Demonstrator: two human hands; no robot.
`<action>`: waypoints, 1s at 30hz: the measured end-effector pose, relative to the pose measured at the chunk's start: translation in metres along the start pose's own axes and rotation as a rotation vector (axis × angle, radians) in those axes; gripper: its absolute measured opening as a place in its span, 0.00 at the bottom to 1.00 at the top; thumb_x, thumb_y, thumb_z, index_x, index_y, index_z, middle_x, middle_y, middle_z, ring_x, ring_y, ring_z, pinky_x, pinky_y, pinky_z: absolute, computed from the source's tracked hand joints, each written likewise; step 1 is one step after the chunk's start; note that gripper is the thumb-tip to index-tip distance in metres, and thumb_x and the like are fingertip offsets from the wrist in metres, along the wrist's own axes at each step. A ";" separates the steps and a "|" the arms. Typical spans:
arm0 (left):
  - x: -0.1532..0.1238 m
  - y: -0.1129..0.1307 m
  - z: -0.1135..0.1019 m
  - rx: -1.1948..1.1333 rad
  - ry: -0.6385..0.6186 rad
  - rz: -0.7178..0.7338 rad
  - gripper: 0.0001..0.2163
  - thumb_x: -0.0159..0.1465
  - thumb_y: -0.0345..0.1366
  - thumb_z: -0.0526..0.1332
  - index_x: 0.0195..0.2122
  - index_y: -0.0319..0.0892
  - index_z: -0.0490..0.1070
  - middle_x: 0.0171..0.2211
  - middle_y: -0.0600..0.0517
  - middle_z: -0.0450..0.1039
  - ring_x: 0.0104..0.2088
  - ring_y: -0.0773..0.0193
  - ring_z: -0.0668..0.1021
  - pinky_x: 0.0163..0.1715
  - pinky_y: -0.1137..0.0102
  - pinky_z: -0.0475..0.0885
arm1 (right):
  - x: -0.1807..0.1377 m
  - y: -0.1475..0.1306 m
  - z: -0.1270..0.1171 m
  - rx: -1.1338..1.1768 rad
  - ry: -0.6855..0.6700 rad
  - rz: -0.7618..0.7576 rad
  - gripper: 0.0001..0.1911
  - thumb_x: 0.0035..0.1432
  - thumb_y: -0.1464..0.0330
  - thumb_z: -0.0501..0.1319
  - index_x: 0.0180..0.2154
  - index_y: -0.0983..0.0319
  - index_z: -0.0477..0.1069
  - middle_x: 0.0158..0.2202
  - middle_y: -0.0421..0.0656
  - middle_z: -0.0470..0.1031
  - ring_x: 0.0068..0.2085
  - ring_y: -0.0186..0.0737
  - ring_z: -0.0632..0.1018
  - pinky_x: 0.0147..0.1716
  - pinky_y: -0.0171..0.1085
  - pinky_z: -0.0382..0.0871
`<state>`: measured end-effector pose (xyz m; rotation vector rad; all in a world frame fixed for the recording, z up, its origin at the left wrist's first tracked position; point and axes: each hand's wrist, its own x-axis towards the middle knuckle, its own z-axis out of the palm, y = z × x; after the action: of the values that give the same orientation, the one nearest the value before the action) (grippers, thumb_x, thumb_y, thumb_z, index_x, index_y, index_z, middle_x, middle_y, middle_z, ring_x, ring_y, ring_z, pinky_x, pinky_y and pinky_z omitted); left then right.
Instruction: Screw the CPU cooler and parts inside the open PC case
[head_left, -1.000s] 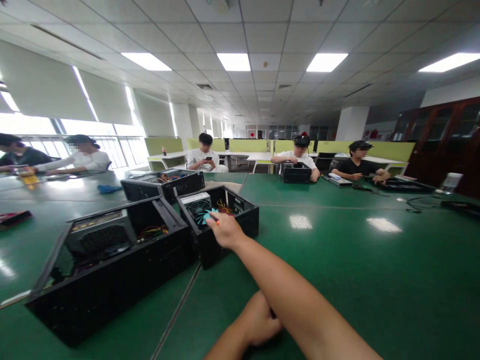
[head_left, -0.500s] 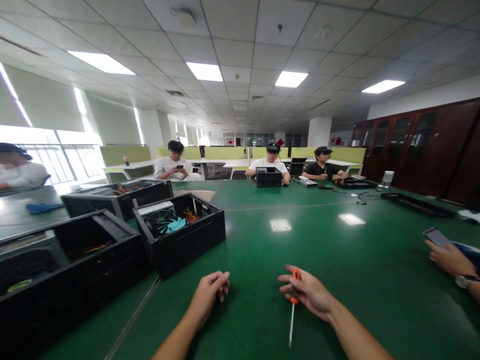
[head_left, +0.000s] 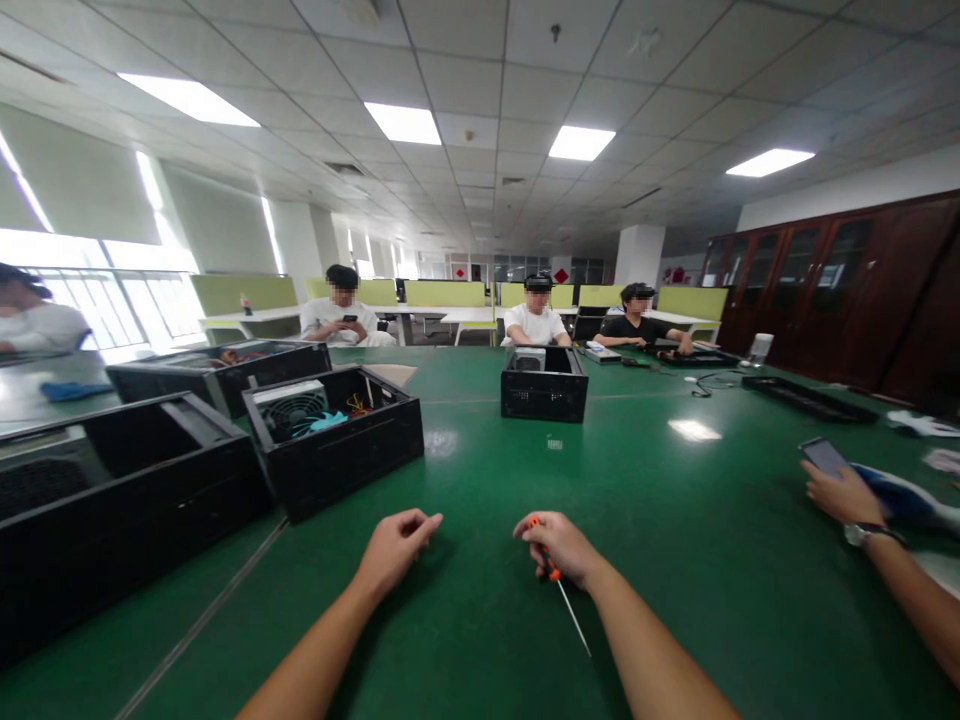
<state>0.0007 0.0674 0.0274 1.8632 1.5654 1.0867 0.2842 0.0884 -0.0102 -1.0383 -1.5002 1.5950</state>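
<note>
My right hand (head_left: pixel 559 545) is closed around the orange-and-black handle of a screwdriver (head_left: pixel 573 615), whose thin metal shaft slants down toward my forearm. Loosely curled, with the thumb on top, my left hand (head_left: pixel 397 550) rests low over the green table (head_left: pixel 465 620) and nothing shows in it. Beyond the hands stands an open black computer case (head_left: pixel 544 396), with a person (head_left: pixel 536 320) behind it reaching to its back. Nearest my left hand is another open case (head_left: pixel 349 455) with a light-blue fan (head_left: pixel 320 424) and wires inside.
More open computer cases (head_left: pixel 112 540) crowd the left side, near a blue cloth (head_left: pixel 73 391). At right, another person's hand (head_left: pixel 840 490) holds a phone (head_left: pixel 823 457). A long black panel (head_left: pixel 810 400) and a cable (head_left: pixel 712 382) lie at the far right. Several people sit around.
The person opposite has slid the black case across the table toward me. My hands have moved slightly up and left in view, and the screwdriver's shaft now tilts to the right.
</note>
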 end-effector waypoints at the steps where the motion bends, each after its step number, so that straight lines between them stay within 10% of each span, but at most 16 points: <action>1: 0.003 0.009 0.007 0.068 0.006 0.048 0.20 0.62 0.54 0.59 0.26 0.41 0.73 0.22 0.52 0.73 0.24 0.61 0.74 0.27 0.68 0.67 | 0.002 -0.001 0.001 -0.013 -0.009 -0.003 0.14 0.51 0.65 0.57 0.38 0.64 0.73 0.14 0.31 0.63 0.15 0.30 0.63 0.18 0.32 0.65; 5: 0.043 0.058 0.037 0.323 0.039 0.298 0.10 0.63 0.41 0.59 0.39 0.42 0.76 0.40 0.45 0.78 0.44 0.52 0.77 0.49 0.60 0.69 | 0.009 -0.005 0.005 -0.055 -0.025 -0.002 0.11 0.48 0.68 0.56 0.33 0.63 0.74 0.13 0.30 0.59 0.15 0.29 0.61 0.17 0.30 0.63; 9: 0.106 0.113 0.066 0.482 0.004 0.520 0.25 0.63 0.39 0.62 0.62 0.41 0.65 0.63 0.42 0.65 0.64 0.49 0.64 0.66 0.57 0.53 | 0.009 -0.007 0.005 -0.094 -0.041 -0.002 0.12 0.45 0.71 0.62 0.35 0.64 0.79 0.16 0.31 0.63 0.17 0.29 0.63 0.17 0.30 0.63; 15: 0.142 0.149 0.083 0.644 -0.068 0.559 0.25 0.60 0.46 0.68 0.53 0.33 0.72 0.51 0.36 0.74 0.53 0.44 0.74 0.57 0.55 0.65 | -0.014 -0.020 0.001 -0.040 -0.074 -0.029 0.20 0.44 0.65 0.72 0.41 0.64 0.80 0.29 0.37 0.73 0.24 0.32 0.73 0.27 0.35 0.71; 24: 0.038 0.147 0.031 0.627 0.010 0.596 0.11 0.63 0.43 0.67 0.39 0.43 0.71 0.40 0.47 0.73 0.45 0.53 0.75 0.45 0.63 0.71 | -0.130 -0.124 -0.028 0.171 0.052 -0.495 0.32 0.49 0.51 0.74 0.53 0.58 0.76 0.35 0.39 0.70 0.31 0.34 0.75 0.41 0.44 0.78; 30: -0.085 0.141 -0.019 0.553 0.091 0.670 0.15 0.56 0.45 0.71 0.29 0.47 0.65 0.29 0.53 0.70 0.29 0.58 0.74 0.26 0.66 0.69 | -0.162 -0.188 -0.014 -0.338 0.364 -0.638 0.19 0.61 0.62 0.67 0.53 0.57 0.72 0.46 0.47 0.77 0.45 0.43 0.79 0.44 0.41 0.78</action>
<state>0.0656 -0.0500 0.1245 2.8871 1.4101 1.0665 0.3609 -0.0356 0.1906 -0.8417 -1.6481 0.6889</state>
